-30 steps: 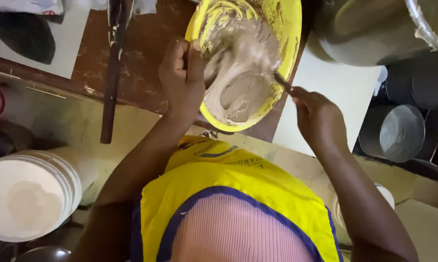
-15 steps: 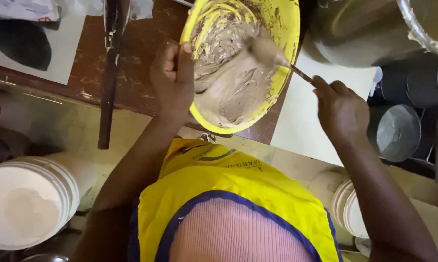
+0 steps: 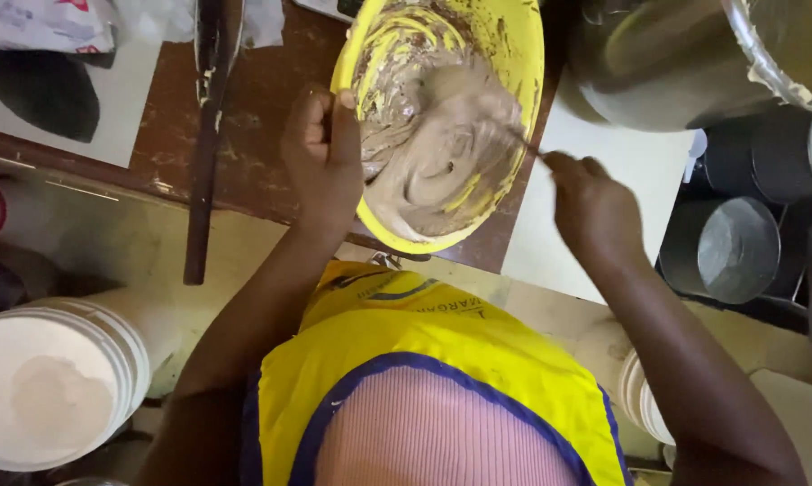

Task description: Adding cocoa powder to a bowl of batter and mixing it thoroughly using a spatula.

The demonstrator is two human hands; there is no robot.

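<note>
Your left hand [image 3: 323, 157] clamps the near rim of the round yellow plastic mixing bowl [image 3: 514, 54], thumb hooked over the edge and fingers wrapped outside, tilting it toward you on the worn brown wooden tabletop [image 3: 262, 117]. Your right hand [image 3: 595, 202] is closed in a fist around the thin handle of a stirring tool [image 3: 525, 144]; its working end is sunk in the mix, so what kind of tool it is cannot be told.

Inside the bowl sits a thick tan-brown batter [image 3: 442, 153]. Judging by its look, the mixing is well along: the mass is one colour, glossy, and folded into smooth swirls, with no dry powder showing. What seems left is the upper wall of the bowl, where streaks and smears of batter cling to the yellow plastic and have not been scraped down into the main body.

Around you: a long dark wooden stick [image 3: 206, 135] lies across the table to the left of the bowl, a white plastic bucket of pale flour [image 3: 50, 387] stands down by your left side, and a large metal pot [image 3: 667, 63] sits just right of the bowl.
</note>
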